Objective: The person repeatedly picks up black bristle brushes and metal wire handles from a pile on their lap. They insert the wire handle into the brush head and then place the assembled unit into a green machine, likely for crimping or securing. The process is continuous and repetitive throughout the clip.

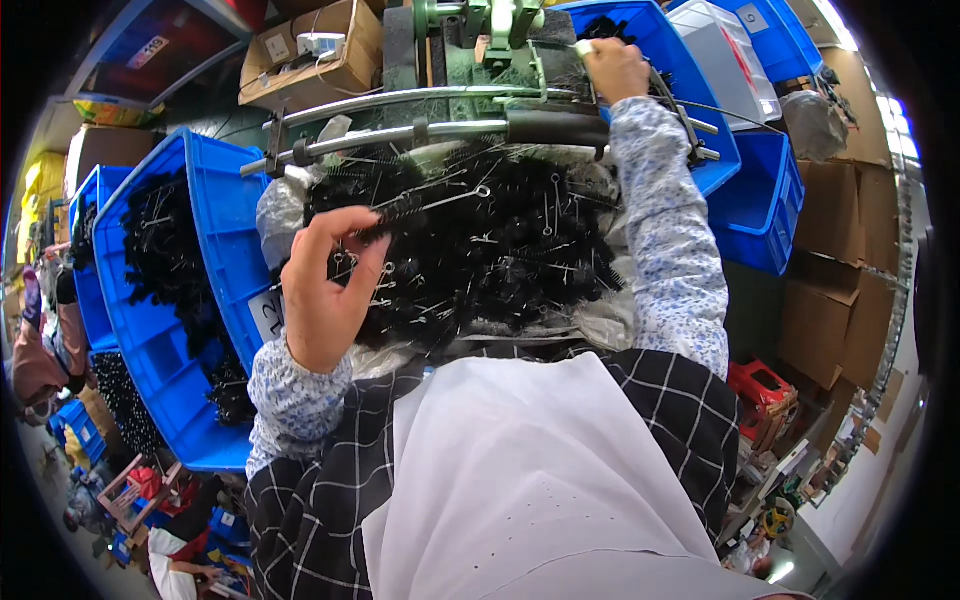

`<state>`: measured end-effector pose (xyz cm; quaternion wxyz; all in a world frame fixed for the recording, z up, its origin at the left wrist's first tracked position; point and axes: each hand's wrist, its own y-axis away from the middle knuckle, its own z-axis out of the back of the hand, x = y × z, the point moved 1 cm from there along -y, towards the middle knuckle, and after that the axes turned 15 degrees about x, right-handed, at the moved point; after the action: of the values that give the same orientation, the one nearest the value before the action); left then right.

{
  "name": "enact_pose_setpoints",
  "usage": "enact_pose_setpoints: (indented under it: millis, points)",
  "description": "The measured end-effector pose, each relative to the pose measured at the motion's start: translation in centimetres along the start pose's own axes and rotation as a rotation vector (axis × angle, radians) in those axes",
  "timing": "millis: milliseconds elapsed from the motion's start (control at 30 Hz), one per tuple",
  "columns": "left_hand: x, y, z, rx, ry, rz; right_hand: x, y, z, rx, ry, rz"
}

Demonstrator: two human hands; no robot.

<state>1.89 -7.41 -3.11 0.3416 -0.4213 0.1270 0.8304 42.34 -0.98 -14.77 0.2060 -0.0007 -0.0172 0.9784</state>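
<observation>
My left hand [328, 290] is closed in a pinch on a small twisted-wire brush [405, 206]. Its black bristles lie at my fingertips, and a bare wire stem with a loop at its end points right. Below spreads a heap of similar black wire brushes [510, 250], many with looped ends showing. At the far right my right hand [617, 72] is wrapped around a pale-tipped handle [585, 47] on the green machine [495, 45]. Most of that handle is hidden by my fingers.
Two metal bars [400, 140] cross between the machine and the heap. A blue crate [225, 220] of black brushes stands at left; another blue crate [765, 215] sits at right. A cardboard box [350, 60] is at the far left. Another person [175, 565] shows at the lower left.
</observation>
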Motion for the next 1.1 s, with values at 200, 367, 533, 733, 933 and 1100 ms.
enact_pose_setpoints:
  millis: [200,367,533,733,933,1100]
  points:
    - [0.3,-0.8,0.0,0.036,0.098,0.003,-2.2,-0.6,3.0,0.122,0.124,-0.065]
    - [0.4,-1.0,-1.3,0.069,0.072,0.013,-1.6,3.7,7.0,-0.224,0.196,0.047]
    - [0.6,-2.4,-3.4,0.026,-0.036,-0.123,11.7,14.2,11.0,0.653,-0.721,0.632]
    - [1.1,-1.6,-2.9,0.143,0.033,0.029,13.6,15.1,8.9,0.855,-0.940,0.719]
    - [0.6,-1.9,-2.7,0.082,-0.144,0.039,11.6,12.4,8.4,0.572,-0.648,0.547]
    - [3.9,-1.2,-3.0,0.428,-0.659,0.176,3.9,3.4,2.2,-0.086,-0.051,0.156]
